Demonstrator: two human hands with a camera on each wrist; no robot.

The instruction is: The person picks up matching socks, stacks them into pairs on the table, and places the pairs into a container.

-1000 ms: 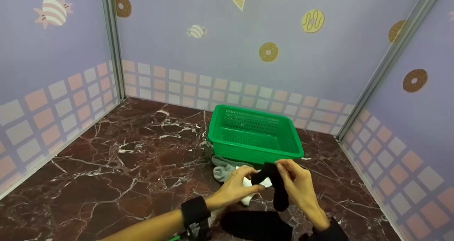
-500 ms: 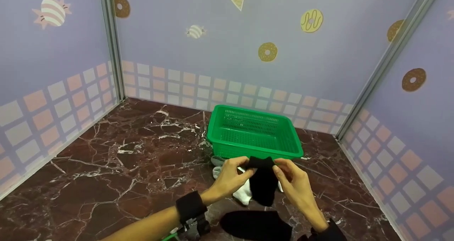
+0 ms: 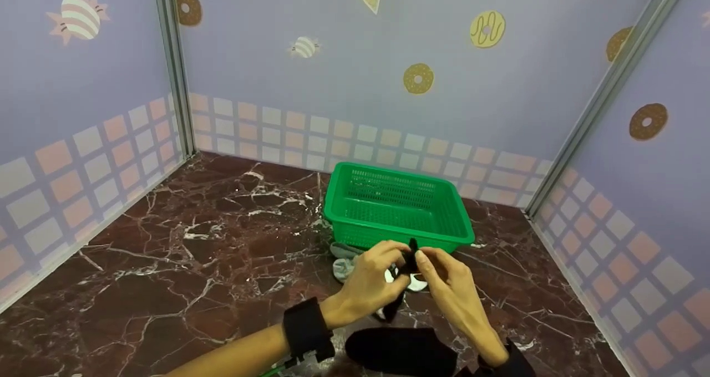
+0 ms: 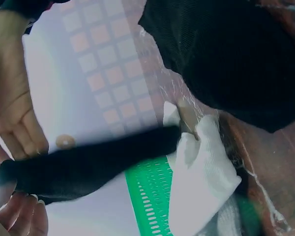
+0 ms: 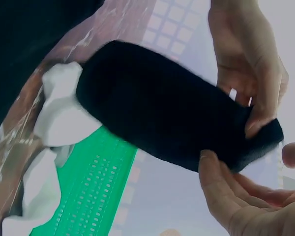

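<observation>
left grip (image 3: pixel 370 277), right grip (image 3: pixel 456 288) pinch one black sock (image 5: pixel 152 105); second dark sock (image 3: pixel 400 350) nearby; one green basket (image 3: pixel 396 230)

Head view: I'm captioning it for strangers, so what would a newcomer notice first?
The green basket, near the back wall on the dark marbled surface, would likely draw the eye first. Next is the black sock held up between the left hand and right hand, in front of the basket.

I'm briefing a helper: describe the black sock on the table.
Start at the green basket, then come nearer, past grey socks and white socks. The black sock lies flat on the marbled tabletop; the other black sock is held up by the left hand and right hand.
</observation>
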